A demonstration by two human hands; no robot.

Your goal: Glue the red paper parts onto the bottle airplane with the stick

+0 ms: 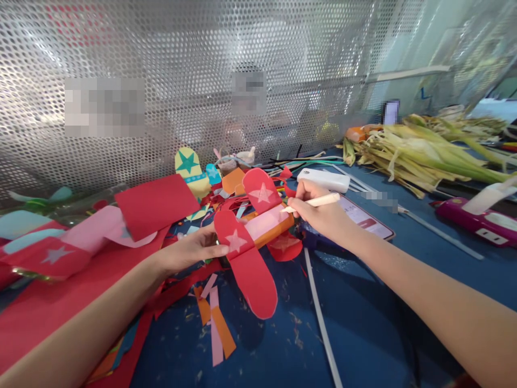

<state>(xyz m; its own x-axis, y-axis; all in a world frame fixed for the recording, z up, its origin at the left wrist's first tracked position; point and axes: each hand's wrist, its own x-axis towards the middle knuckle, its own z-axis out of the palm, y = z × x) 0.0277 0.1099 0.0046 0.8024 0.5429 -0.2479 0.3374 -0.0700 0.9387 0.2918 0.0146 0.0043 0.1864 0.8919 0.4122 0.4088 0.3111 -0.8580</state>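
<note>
My left hand (pixel 189 249) grips the tail end of a paper aeroplane (pixel 251 237) and holds it above the blue table (pixel 363 323). The aeroplane has red wings with pale pink stars and an orange and pink tube body. My right hand (pixel 321 211) is closed on a thin white stick (pixel 313 202), whose tip touches the front of the tube body. Under the plane's nose lies a round red paper piece (pixel 285 247).
Red, pink and orange paper sheets and strips lie at the left (pixel 52 302). A phone (pixel 363 218) and a white box (pixel 323 179) sit behind my right hand. Corn husks (pixel 424 151) and a purple tool (pixel 476 218) are at the right. A perforated metal screen (pixel 202 64) stands behind.
</note>
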